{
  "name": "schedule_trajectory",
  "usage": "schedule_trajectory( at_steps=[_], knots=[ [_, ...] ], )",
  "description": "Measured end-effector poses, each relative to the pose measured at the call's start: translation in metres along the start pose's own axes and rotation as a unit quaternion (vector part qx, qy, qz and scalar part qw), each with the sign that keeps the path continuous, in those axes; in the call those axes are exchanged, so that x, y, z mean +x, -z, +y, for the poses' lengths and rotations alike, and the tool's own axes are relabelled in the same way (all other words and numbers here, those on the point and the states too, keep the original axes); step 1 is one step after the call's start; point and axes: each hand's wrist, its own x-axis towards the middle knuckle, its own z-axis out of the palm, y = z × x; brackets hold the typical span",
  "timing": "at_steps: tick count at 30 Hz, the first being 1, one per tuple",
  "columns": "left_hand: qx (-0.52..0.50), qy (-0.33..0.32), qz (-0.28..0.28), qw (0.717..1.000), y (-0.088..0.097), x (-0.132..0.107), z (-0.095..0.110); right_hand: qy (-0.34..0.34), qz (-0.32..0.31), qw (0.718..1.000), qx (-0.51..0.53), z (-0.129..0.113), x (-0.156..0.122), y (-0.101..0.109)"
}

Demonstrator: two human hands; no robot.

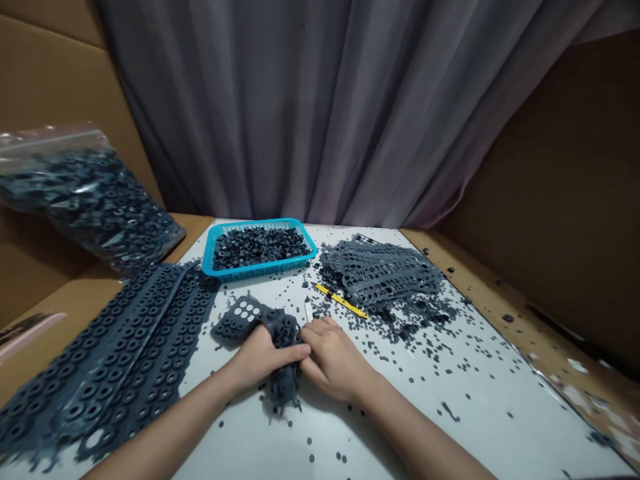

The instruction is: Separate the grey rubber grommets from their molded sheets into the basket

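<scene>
The left hand [263,360] has a narrow grip on a rubber sheet [286,333] near the middle of the worktop [480,380]; the right hand [333,357] pinches the same sheet, its grip narrow too; rubber crumbs [400,347] litter the surface; a long punched strip [115,360] lies along the left edge; a blue basket [255,270] of rings sits at the far edge; a yellow knife [341,301] and a punched stack [385,272] lie right of it.

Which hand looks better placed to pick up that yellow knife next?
Probably the right hand: it touches the grey rubber strip and lies nearest the yellow knife. The left hand sits farther away, wrapped around the strip.
</scene>
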Motion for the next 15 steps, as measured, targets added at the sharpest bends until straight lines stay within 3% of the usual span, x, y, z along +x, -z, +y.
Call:
schedule_trajectory(
  at_steps=[2, 5, 10, 15],
  knots=[
    [-0.006, 0.019, -0.011, 1.000, -0.002, 0.001, -0.004, -0.017, -0.001, 1.000, 0.011, 0.003, -0.001, 0.001],
    [-0.003, 0.033, 0.017, 0.999, -0.002, -0.003, -0.011, -0.033, 0.019, 0.999, 0.014, 0.005, -0.003, 0.003],
    [0.019, 0.051, 0.040, 0.998, -0.002, -0.009, -0.016, 0.008, 0.010, 1.000, 0.016, 0.004, -0.004, -0.001],
    [0.037, 0.045, 0.006, 0.998, -0.004, -0.014, -0.014, 0.054, -0.003, 0.988, 0.146, 0.004, -0.006, -0.004]
  ],
)
